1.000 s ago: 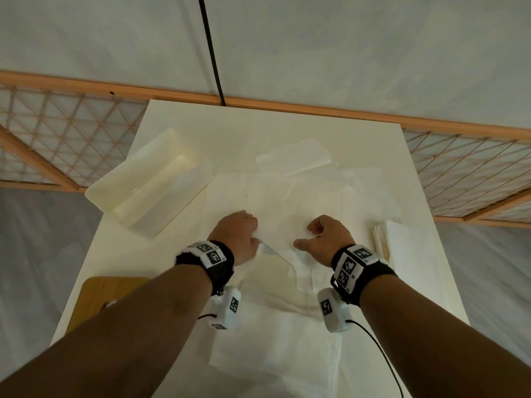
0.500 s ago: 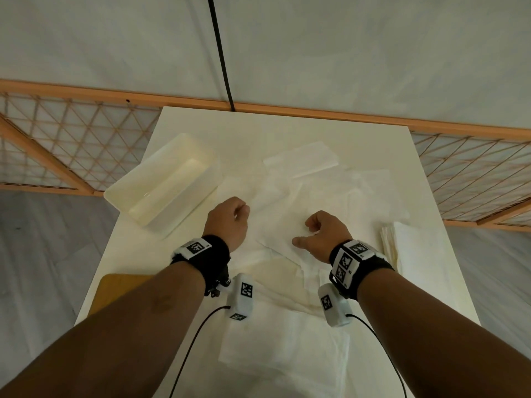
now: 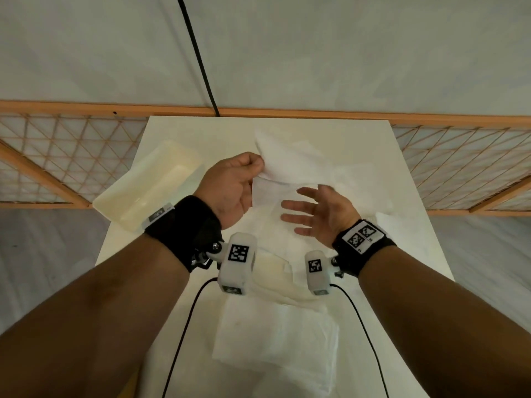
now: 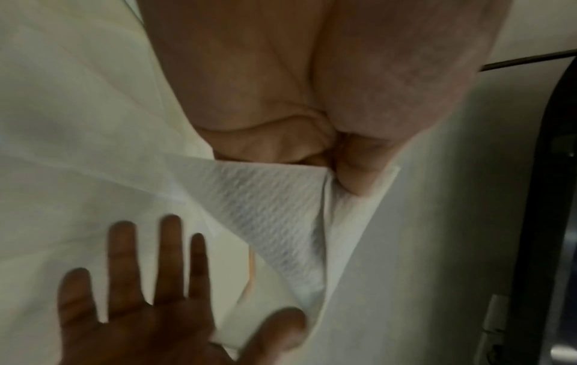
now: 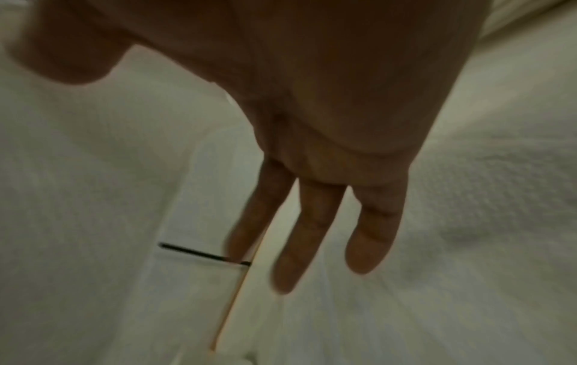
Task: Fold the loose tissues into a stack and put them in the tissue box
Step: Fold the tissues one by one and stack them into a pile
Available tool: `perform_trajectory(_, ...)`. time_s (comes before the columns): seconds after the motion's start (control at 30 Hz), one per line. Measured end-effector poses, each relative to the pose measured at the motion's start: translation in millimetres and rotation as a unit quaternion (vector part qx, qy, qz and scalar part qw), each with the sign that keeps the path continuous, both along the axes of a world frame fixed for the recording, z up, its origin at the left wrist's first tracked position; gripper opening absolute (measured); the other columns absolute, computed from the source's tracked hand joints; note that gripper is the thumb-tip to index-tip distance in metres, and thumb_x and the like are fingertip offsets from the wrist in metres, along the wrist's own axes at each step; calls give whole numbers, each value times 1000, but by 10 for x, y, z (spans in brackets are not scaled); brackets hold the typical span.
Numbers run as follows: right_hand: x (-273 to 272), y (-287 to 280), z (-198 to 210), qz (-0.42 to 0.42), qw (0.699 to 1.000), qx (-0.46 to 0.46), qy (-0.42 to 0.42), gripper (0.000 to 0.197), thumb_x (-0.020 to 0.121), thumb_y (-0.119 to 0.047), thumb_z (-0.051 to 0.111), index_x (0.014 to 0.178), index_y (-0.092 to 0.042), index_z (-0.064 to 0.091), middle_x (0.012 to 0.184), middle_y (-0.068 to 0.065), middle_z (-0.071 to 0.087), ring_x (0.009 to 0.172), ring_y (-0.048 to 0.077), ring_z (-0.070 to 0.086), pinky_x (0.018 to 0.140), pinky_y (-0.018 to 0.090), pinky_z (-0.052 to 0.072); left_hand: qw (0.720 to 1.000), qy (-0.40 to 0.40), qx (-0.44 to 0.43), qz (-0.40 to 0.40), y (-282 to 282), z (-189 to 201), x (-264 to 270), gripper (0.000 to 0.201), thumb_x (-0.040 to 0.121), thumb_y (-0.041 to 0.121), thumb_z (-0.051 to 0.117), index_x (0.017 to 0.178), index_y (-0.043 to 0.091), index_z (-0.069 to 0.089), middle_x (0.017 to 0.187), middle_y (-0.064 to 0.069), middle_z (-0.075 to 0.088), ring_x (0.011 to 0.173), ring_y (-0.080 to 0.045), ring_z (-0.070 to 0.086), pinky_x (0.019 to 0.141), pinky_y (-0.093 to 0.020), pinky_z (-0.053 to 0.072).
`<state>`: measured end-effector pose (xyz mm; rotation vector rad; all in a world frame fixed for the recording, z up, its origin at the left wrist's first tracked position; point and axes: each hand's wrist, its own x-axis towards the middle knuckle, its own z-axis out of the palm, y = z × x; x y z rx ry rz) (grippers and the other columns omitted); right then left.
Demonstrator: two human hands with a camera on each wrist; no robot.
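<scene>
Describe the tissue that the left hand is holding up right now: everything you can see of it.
The tissue is a thin white sheet with a fine ribbed emboss, visible in the left wrist view. The left hand pinches its edge between thumb and fingers and holds it above the table; it hangs creased and doubled over, one corner pointing up. The right hand is spread open beside its lower part; whether they touch is unclear.
</scene>
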<state>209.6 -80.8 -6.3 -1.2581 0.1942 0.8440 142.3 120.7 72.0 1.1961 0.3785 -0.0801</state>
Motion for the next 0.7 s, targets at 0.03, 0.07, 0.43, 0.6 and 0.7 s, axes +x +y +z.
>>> perform_trajectory(0.03,9,-30,28,2,1000,19,-10,87,49,-51,90,124,-14,61,123,13,72,114,39,68,92,47,42,999,19,24,21,27,-27,-6,23,104,8,48,85,9,61,90,-6,70,83,-23,63,82,-40,51)
perform_trajectory(0.07,19,-51,53,3,999,35,-25,81,46,-45,94,115,-14,66,121,12,73,112,37,69,91,46,44,998,35,38,44,65,-74,-12,27,104,9,50,80,13,60,82,-2,70,77,-22,63,76,-39,51)
perform_trajectory(0.43,18,-66,184,-34,997,-33,-68,53,67,-18,83,116,-18,65,114,6,73,101,30,72,84,44,51,980,92,131,117,270,-302,-79,21,100,12,60,80,12,64,84,-8,66,74,-22,60,72,-34,51)
perform_trajectory(0.6,-164,119,94,115,879,-333,-321,59,67,-33,95,112,-27,58,113,-4,60,100,14,62,83,30,53,980,104,130,107,221,-324,-131,13,99,10,61,89,5,67,81,-7,70,70,-22,64,67,-30,54)
perform_trajectory(0.7,-237,256,116,165,811,-364,-428,61,67,-45,92,118,-34,60,132,-9,55,124,12,50,106,34,44,984,95,126,88,209,-274,-114,13,98,10,63,88,4,68,87,-14,70,76,-25,66,71,-35,56)
